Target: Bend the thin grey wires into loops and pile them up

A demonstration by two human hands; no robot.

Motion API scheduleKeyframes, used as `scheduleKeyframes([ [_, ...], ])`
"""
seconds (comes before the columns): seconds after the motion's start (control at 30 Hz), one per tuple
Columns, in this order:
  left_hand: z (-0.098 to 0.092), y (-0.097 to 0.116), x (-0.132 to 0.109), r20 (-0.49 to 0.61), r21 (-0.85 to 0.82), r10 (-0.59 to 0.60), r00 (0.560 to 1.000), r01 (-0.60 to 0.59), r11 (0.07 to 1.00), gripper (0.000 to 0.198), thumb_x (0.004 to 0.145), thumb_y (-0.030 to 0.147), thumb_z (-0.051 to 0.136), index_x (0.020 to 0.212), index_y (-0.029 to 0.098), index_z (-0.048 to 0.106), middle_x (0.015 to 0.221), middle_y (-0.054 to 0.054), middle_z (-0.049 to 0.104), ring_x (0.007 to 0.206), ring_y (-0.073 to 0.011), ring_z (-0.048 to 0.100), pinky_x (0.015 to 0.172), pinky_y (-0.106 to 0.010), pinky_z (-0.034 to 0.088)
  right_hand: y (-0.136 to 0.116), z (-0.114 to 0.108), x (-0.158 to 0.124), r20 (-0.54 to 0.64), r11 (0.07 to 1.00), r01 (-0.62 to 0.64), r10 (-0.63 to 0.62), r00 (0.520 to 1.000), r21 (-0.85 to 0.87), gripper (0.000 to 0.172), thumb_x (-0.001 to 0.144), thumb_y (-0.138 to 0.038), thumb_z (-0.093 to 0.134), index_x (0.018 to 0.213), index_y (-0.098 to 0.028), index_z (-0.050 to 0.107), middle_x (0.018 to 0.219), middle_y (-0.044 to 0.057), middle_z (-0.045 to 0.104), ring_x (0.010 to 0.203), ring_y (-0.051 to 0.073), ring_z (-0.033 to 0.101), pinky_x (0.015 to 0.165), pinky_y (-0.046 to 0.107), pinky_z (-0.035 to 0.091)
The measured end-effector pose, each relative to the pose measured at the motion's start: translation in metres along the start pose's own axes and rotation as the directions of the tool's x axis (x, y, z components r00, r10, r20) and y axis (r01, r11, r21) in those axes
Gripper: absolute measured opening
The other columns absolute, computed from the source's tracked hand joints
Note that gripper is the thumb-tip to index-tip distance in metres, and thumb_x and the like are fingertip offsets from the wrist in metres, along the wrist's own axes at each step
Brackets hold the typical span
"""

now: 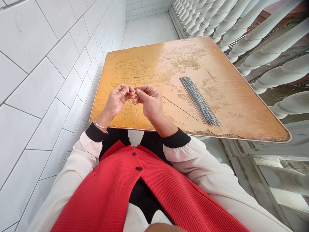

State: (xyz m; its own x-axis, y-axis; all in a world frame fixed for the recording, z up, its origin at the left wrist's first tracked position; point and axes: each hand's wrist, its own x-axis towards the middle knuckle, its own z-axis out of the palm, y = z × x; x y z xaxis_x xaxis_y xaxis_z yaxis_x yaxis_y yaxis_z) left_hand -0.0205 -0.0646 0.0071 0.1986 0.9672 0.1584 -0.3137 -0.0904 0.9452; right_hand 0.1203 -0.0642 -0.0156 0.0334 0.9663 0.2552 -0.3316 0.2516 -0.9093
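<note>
Head view: both hands (153, 100) pinched closed on thin wire (135, 91) — wire loops (130, 71) lie just beyond.

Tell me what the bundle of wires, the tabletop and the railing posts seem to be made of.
Bundle of wires: likely metal, dull grey; thin, straight strands.
Tabletop: probably wood-based board, glossy but worn; the finish has flaked and the near edge looks crumbly.
Railing posts: smooth white, perhaps painted concrete or stone; the look leaves it open.

No readable text, labels, brands, numbers or signs.
</note>
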Motion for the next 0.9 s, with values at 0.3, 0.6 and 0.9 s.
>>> scheduleKeyframes([
  [0.3,-0.011,0.003,-0.004,-0.004,0.014,0.011,1.000,-0.011,1.000,0.033,0.096,0.050,0.063,0.086,0.019,0.068,0.099,-0.001,0.075,0.083,-0.0083,0.072,0.080,-0.024,0.057,-0.002,-0.004,0.003,-0.023,0.999,-0.050,0.050,0.998,-0.009,0.035,0.074,-0.048,0.086,0.081,-0.019,0.069,0.071,-0.002,0.069,0.049,0.007,0.061,0.046,0.019,0.052],
  [0.6,-0.004,-0.002,-0.007,-0.035,0.061,0.041,0.999,-0.039,0.997,0.034,0.097,0.046,0.062,0.077,0.019,0.062,0.089,0.000,0.073,0.082,-0.0089,0.072,0.086,-0.027,0.058,-0.004,0.002,0.000,-0.041,0.996,-0.088,0.087,0.995,-0.011,0.022,0.080,-0.035,0.082,0.079,-0.019,0.067,0.066,-0.003,0.067,0.048,0.006,0.059,0.047,0.018,0.050],
  [0.9,-0.006,-0.008,-0.004,-0.031,0.056,0.111,0.993,-0.109,0.992,0.036,0.091,0.049,0.069,0.073,0.020,0.062,0.076,0.003,0.066,0.067,-0.0061,0.065,0.072,-0.023,0.056,-0.006,0.003,-0.004,-0.032,0.996,-0.071,0.073,0.997,0.052,0.020,0.079,-0.032,0.082,0.076,-0.019,0.066,0.061,-0.005,0.064,0.048,0.006,0.059,0.048,0.019,0.050],
])
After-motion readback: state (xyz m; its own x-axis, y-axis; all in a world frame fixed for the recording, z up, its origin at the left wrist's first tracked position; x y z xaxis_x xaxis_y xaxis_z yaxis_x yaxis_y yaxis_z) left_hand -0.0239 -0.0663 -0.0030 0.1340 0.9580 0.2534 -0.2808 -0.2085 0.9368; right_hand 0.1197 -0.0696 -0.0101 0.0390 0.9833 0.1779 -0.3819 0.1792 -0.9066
